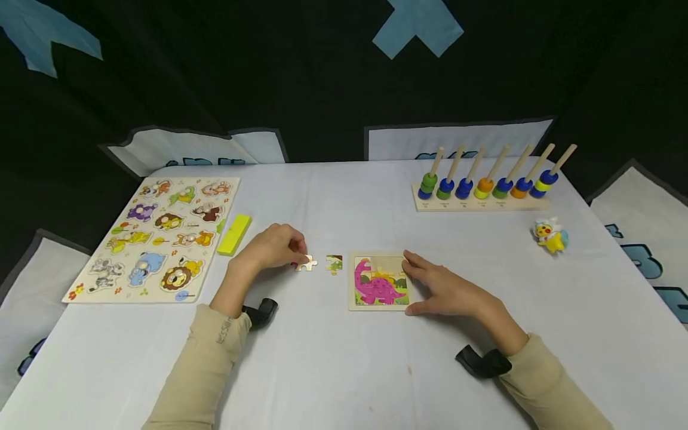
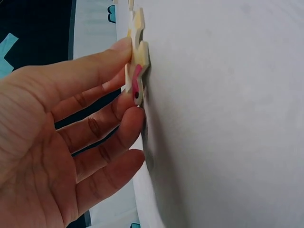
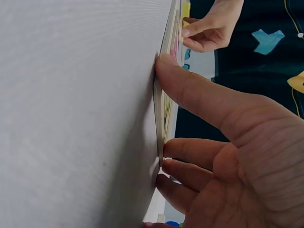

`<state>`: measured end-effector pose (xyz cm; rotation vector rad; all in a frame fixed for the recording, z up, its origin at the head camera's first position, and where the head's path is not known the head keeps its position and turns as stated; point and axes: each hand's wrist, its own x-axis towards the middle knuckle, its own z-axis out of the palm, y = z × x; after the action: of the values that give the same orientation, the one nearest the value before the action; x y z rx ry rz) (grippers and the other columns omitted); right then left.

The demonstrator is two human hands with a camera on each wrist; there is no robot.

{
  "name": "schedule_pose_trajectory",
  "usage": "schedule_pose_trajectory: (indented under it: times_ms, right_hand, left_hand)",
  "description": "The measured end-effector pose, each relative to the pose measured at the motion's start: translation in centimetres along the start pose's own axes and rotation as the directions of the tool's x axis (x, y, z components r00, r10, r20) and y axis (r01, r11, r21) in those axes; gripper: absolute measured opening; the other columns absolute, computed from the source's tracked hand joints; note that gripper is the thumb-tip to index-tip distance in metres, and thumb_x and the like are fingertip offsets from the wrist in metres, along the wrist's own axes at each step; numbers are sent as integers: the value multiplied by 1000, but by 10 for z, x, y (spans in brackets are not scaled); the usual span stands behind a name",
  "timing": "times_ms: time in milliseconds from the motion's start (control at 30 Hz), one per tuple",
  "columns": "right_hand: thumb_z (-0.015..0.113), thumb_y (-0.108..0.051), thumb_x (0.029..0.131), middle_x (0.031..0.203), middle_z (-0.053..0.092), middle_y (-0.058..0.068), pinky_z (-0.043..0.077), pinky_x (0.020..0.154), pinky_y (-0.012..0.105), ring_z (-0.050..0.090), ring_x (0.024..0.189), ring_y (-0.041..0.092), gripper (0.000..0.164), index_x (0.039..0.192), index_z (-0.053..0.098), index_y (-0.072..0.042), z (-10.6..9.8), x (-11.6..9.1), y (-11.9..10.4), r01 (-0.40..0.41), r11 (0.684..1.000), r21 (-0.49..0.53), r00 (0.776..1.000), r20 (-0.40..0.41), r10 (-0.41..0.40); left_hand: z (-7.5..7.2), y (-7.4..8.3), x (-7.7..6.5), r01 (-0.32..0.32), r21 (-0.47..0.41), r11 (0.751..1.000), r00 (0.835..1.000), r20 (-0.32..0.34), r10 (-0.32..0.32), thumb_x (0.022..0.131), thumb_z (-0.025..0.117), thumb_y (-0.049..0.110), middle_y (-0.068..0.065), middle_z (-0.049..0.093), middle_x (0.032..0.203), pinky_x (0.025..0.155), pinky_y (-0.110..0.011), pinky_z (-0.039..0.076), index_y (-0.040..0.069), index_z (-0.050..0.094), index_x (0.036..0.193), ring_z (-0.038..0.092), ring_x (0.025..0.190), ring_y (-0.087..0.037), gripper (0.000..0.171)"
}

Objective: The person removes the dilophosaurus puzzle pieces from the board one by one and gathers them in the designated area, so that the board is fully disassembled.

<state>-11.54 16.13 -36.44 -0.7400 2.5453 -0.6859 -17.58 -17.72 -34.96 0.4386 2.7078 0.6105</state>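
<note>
Dinosaur puzzle, apparently part-filled, is touched by the right hand, grip wide; one piece is pinched in the left hand, a second piece left unplaced on the table.

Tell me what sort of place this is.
Likely a staged tabletop play or recording area, judging by the black fabric backdrop, white cloth-covered table and square wooden pink-dinosaur puzzle.

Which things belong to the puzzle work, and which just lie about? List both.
In use:
puzzle piece, pinched by the left hand
loose piece nearby
dinosaur puzzle, touched by the right hand

Lying about:
animal board
yellow block
bead rack
small yellow toy
</note>
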Motion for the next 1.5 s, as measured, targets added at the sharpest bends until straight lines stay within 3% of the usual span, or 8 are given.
schedule_pose_trajectory:
  times_ms: [667,1133,1500]
  right_hand:
    - [78,-30,79,159,16,20,27,111,57,18,145,41,88,146,33,4,-1,2,1,-4,1000,1,1000,-3,4]
    - [78,-29,79,160,15,19,27,111,59,18,146,40,88,146,32,4,-1,1,1,-16,1000,-8,1000,-1,16]
    - [77,-32,80,159,16,20,25,109,64,19,145,41,88,146,32,4,-1,1,1,-7,1000,-10,1000,1,7]
  left_hand:
    - [-2,1,2,-72,64,995,996,-56,76,81,76,19,3,64,69,62,-27,41,14,70,73,52,67,-13,11]
    - [-1,3,-2,-39,39,998,997,-66,41,82,76,20,1,64,73,64,-28,42,15,71,75,53,71,-16,10]
    - [1,6,-2,-67,77,995,996,-59,71,81,75,14,1,65,74,68,-30,44,13,70,77,55,72,-15,6]
